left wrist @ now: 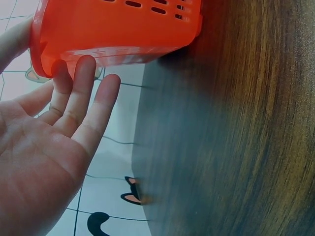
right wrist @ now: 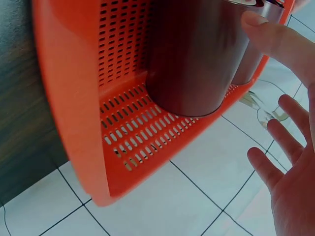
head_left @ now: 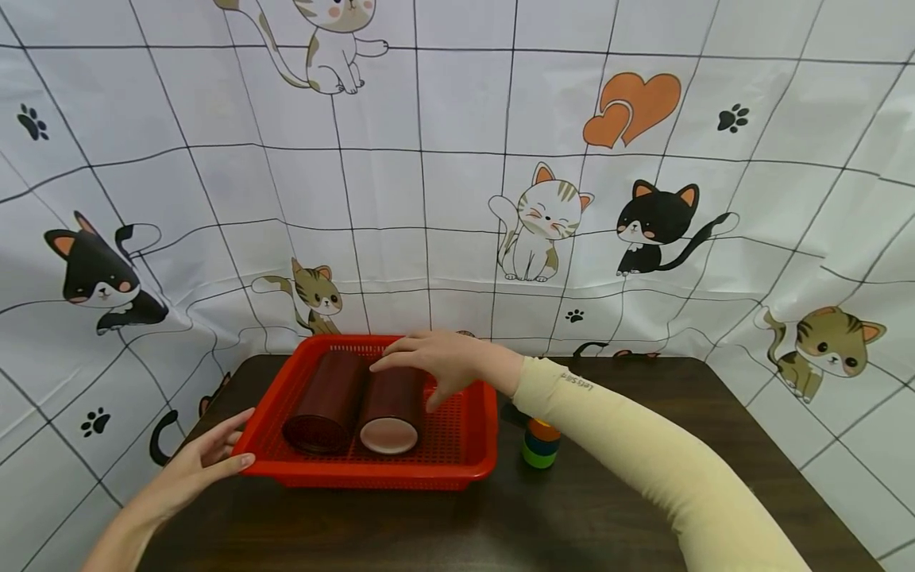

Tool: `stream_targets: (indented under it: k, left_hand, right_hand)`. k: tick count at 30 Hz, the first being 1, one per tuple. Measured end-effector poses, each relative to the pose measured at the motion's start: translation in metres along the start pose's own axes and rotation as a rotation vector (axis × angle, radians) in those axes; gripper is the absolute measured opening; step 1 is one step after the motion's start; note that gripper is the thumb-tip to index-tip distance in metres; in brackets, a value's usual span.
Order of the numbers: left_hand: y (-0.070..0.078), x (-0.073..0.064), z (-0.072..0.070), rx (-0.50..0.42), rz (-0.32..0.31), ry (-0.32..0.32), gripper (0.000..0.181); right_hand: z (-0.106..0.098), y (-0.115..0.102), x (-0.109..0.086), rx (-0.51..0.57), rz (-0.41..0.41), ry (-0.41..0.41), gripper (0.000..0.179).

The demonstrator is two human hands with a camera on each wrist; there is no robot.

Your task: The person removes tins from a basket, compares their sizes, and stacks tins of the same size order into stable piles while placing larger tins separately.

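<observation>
A red plastic basket [head_left: 372,472] with slotted walls stands on the table. Two dark maroon cylinders lie side by side in it, a left cylinder [head_left: 330,397] and a right cylinder [head_left: 391,401] whose near end is pale. My left hand [head_left: 193,469] grips the basket's near left corner, thumb on the rim and fingers beneath it, as the left wrist view also shows. Over the right cylinder reaches my right hand [head_left: 439,357], fingers spread and thumb apart. In the right wrist view, the thumb [right wrist: 283,42] overlaps the cylinder's upper end, and the other fingers are past its far side.
Right of the basket, partly behind my right sleeve [head_left: 629,437], stands a small stack of coloured pieces [head_left: 540,449], green at the bottom. A white cat-print sheet [head_left: 457,199] hangs behind and beside the dark wooden table [head_left: 400,532].
</observation>
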State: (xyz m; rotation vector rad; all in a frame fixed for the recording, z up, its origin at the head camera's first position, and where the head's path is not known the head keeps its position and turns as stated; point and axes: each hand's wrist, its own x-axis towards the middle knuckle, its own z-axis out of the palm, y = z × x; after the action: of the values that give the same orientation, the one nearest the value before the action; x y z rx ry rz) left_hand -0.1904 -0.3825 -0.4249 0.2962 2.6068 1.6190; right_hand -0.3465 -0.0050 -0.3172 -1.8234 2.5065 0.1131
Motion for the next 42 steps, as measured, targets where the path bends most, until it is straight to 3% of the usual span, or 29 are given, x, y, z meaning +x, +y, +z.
stream_targets:
  k: [15, 23, 32, 42]
  left_hand:
    - [-0.001, 0.0, 0.0, -0.001, 0.017, -0.001, 0.067]
    - [0.0, 0.0, 0.0, -0.004, -0.008, 0.002, 0.068]
    - [0.001, 0.001, -0.001, 0.006, -0.014, 0.009, 0.068]
    - [0.001, 0.001, -0.001, -0.001, -0.024, -0.008, 0.069]
  right_hand:
    - [0.02, -0.007, 0.024, -0.026, -0.05, -0.054, 0.1]
    - [0.034, -0.011, 0.032, -0.147, -0.051, -0.094, 0.107]
    - [0.038, -0.018, 0.035, -0.197, -0.049, -0.14, 0.115]
    - [0.042, -0.024, 0.042, -0.302, -0.114, -0.171, 0.106]
